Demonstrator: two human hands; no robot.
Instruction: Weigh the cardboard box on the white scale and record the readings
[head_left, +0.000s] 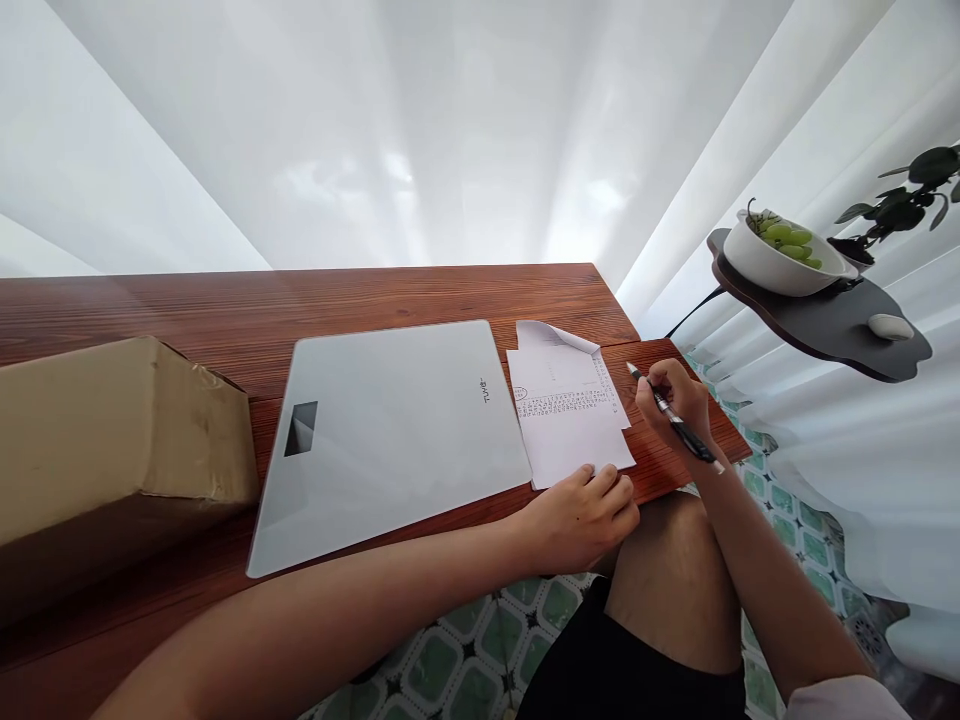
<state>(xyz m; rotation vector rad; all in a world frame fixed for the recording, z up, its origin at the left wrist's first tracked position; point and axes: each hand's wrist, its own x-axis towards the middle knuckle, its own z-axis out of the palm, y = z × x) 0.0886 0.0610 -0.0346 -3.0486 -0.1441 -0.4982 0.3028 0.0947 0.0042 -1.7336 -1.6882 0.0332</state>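
We note right hand (670,400) closed around pen (677,420), tip just off paper (570,410) at worktop (300,300) edge. Left hand (581,515) flat, fingers loosely spread, pinning sheet. Risk: weak pinning lets sheet slide, smearing marks.

Wooden table (315,300), reddish-brown, grain visible. Lying directly on it: a cardboard box (112,440) at left, a flat white scale (390,430) at centre, and a printed paper sheet (570,410) just beside the scale.
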